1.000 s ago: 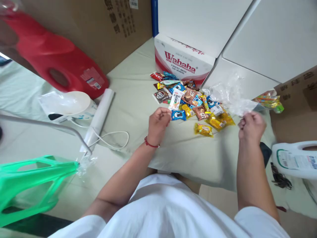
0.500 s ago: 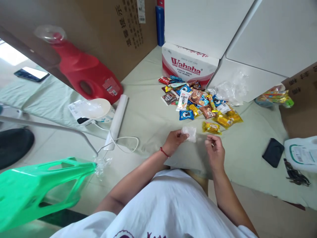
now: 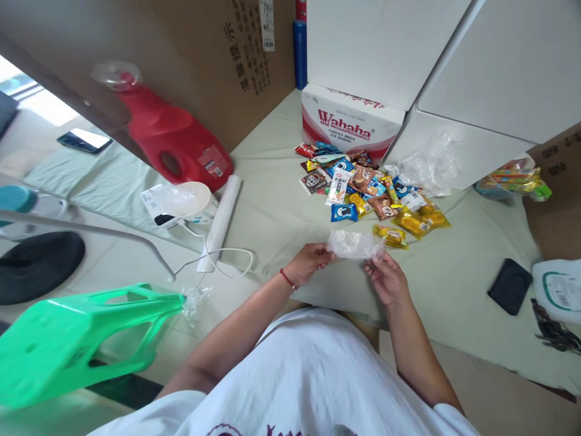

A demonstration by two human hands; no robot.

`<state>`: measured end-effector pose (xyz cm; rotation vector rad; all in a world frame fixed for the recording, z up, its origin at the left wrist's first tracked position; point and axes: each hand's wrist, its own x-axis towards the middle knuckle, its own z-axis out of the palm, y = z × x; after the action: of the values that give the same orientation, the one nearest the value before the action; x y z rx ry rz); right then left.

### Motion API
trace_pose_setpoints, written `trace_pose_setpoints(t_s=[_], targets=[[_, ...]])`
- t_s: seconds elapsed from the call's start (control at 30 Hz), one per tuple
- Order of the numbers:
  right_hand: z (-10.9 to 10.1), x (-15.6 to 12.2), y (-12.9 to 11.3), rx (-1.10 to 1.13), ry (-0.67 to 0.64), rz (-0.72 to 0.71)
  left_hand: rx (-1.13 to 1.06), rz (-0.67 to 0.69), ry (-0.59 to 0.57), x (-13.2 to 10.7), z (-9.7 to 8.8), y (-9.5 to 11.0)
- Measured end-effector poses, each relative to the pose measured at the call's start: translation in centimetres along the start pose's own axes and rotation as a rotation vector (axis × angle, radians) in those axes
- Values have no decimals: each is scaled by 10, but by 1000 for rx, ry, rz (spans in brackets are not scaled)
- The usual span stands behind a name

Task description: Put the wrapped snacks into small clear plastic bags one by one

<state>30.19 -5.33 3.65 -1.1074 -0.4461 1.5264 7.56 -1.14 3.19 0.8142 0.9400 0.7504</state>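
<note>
A clear plastic bag (image 3: 354, 244) is stretched between my two hands, low over the green cloth. My left hand (image 3: 313, 261), with a red cord bracelet at the wrist, pinches its left end. At its right end, my right hand (image 3: 385, 277) grips it between thumb and fingers. Just beyond the right hand lies a yellow-wrapped snack (image 3: 391, 235). Behind the bag is a pile of small wrapped snacks (image 3: 363, 178) in blue, brown, white and yellow packets. More crumpled clear plastic bags (image 3: 431, 166) lie at the pile's right.
A Wahaba-like printed carton, reading Wahaha (image 3: 349, 124), stands behind the pile. To the left are a red jug (image 3: 181, 142), a paper cup (image 3: 204, 203), a white roll (image 3: 220, 224) with a cable, and a green stool (image 3: 91, 339). A black wallet-like item (image 3: 509, 286) lies right.
My right hand, apart from the bag before, now grips its right end. The folded bag has opened out wider between both hands. The view has shifted slightly.
</note>
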Motion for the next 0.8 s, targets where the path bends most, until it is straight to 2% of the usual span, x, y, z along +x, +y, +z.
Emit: trace_pose_setpoints(t_s=[0.1,0.17,0.23,0.3,0.33,0.37,0.43,0.5,0.6,0.7,0.73,0.8], targets=[[-8,1,-2,108,-5,111,-37,-52,-6,2,-1,-1],[-11,1,-1,130,5,144,11,-29,38,1,3,-3],[-12,0,0,91,35,112,171,126,223,-3,8,-3],[-10,-2,0,-7,61,49,411,387,392,-8,18,-1],[-8,-4,-2,-62,61,24,531,512,399,-10,24,0],[-6,-6,-3,-114,49,9,633,606,357,-11,30,0],[-1,-10,-9,-204,-17,9,740,679,235,-10,43,-1],[3,-13,-18,-265,-93,26,690,621,239,-4,50,-3],[-2,-12,-36,-293,-114,19,419,430,289,4,48,-2],[-15,-1,-52,-329,-90,-1,147,266,218,4,40,4],[-19,5,-56,-376,-59,-16,79,222,201,3,38,6],[-24,14,-59,-524,93,-122,-14,157,227,1,37,8]])
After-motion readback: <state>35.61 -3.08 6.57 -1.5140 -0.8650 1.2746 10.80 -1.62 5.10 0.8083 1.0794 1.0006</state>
